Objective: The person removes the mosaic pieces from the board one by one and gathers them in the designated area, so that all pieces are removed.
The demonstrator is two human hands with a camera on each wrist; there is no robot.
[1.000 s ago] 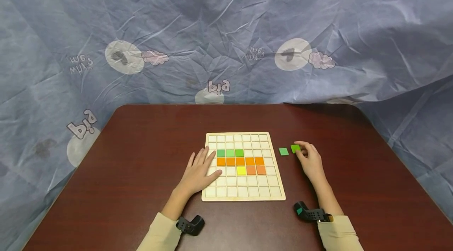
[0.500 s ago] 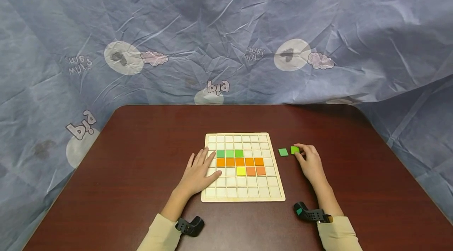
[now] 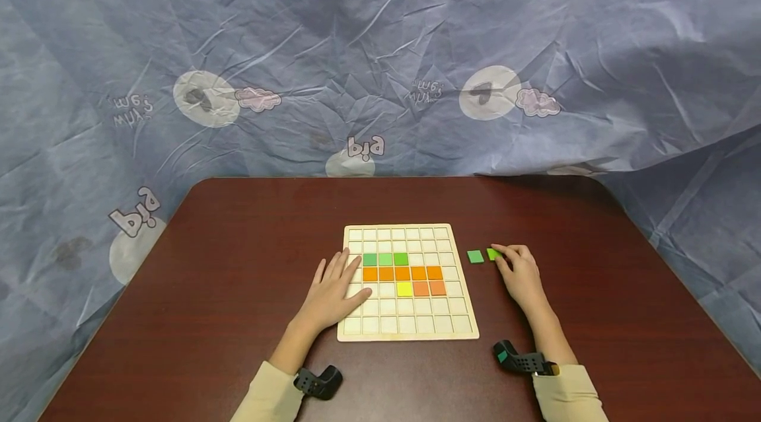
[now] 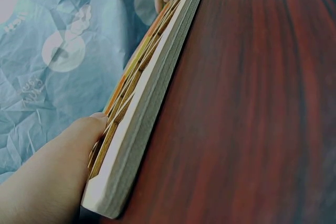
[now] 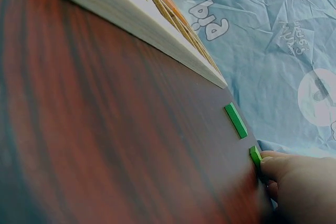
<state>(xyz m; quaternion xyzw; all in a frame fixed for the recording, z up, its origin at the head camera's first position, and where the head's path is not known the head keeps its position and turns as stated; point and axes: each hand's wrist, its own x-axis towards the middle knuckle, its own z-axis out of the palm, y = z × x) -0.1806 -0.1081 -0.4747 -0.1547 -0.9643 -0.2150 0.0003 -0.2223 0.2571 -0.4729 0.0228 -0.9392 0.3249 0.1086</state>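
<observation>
A pale wooden grid board [image 3: 407, 335] lies on the table, with my left hand [image 3: 330, 295] resting spread over its left edge. In the left wrist view the thumb [image 4: 79, 142] lies on the board's rim. To the board's right, my right hand [image 3: 523, 277] pinches a lime green tile [image 3: 492, 254] between thumb and fingertips, low at the tabletop. Just left of it lies a mid-green tile [image 3: 475, 257], seen also as a green strip [image 5: 235, 120] in the right wrist view. The right hand's fingers partly hide the lime tile.
Set in the board are three green tiles [image 3: 385, 259], a row of orange tiles [image 3: 402, 274], a yellow tile [image 3: 404, 289] and two salmon tiles [image 3: 429, 288]. The dark red-brown table [image 3: 255, 230] ends at the back by a printed blue cloth [image 3: 380, 78].
The lime green tile, in the right hand's fingers, has turned a little and shifted slightly toward the mid-green tile. My left hand stays in place on the board.
</observation>
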